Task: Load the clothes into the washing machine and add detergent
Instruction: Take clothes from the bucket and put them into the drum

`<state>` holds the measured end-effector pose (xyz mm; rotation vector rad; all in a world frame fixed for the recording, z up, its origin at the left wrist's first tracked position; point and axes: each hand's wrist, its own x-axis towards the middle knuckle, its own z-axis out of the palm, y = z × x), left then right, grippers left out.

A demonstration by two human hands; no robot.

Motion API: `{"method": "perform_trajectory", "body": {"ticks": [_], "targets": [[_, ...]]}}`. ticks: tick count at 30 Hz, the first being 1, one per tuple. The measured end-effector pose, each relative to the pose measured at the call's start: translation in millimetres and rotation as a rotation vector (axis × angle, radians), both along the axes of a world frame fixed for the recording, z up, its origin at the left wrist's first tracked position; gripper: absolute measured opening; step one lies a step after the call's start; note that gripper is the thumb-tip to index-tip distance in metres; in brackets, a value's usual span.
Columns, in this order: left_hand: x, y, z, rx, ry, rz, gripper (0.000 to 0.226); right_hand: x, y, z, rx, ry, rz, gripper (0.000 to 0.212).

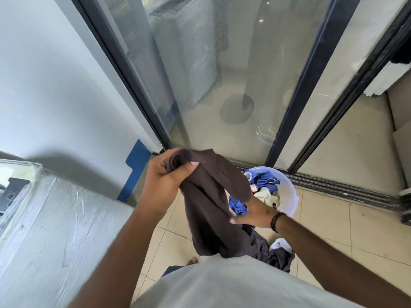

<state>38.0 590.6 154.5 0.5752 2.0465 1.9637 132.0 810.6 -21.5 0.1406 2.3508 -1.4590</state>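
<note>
Both hands work a dark brown garment above the tiled floor: left hand clenching its bunched top, right hand pinching a lower fold, over a white laundry basin of blue clothes, washing machine at left.

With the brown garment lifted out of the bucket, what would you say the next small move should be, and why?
Probably swing the brown garment left toward the wrapped machine: the left hand already grips its bunched top, the right hand steadies it, and it hangs clear of the bucket.
</note>
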Motion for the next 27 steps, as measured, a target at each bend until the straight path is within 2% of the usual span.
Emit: {"method": "perform_trajectory", "body": {"ticks": [2, 4, 5, 7, 10, 13, 15, 17, 18, 22, 24, 27], "targets": [[-4, -7, 0, 0.024, -0.042, -0.096, 0.013, -1, -14, -1, -0.141, 0.04, -0.129, 0.083], [-8, -15, 0, -0.024, -0.054, -0.194, 0.011, -10, -22, 12, -0.275, 0.059, -0.202, 0.057], [-10, -19, -1, -0.059, -0.054, -0.219, 0.009, -15, -25, 24, -0.254, 0.072, -0.19, 0.049], [-15, -29, -6, -0.137, -0.075, -0.225, 0.012, -26, -30, 39, -0.186, 0.186, -0.202, 0.051], [-20, -45, -13, -0.367, -0.139, -0.255, 0.016, -42, -36, 52, -0.064, 0.254, -0.214, 0.02], [-22, -55, -10, -0.633, -0.145, -0.301, 0.046, -49, -35, 72, 0.089, 0.306, -0.183, 0.019], [-15, -47, -2, -0.634, -0.068, -0.326, 0.084, -51, -43, 91, 0.101, 0.359, -0.168, 0.029], [-8, -31, 0, -0.572, 0.006, -0.347, 0.099, -54, -55, 105, 0.081, 0.406, -0.1, 0.03], [-4, -23, -2, -0.577, 0.042, -0.352, 0.094, -54, -62, 111, 0.071, 0.425, -0.06, 0.025], [-3, -9, -15, -0.753, 0.141, -0.248, 0.033, -46, -65, 121, -0.04, 0.469, -0.04, 0.019], [-3, -9, -16, -0.758, 0.168, -0.176, 0.02, -38, -51, 116, -0.132, 0.508, -0.057, 0.01], [5, -2, -6, -0.668, 0.24, -0.131, 0.01, -23, -34, 93, -0.191, 0.427, -0.02, 0.006]]}}
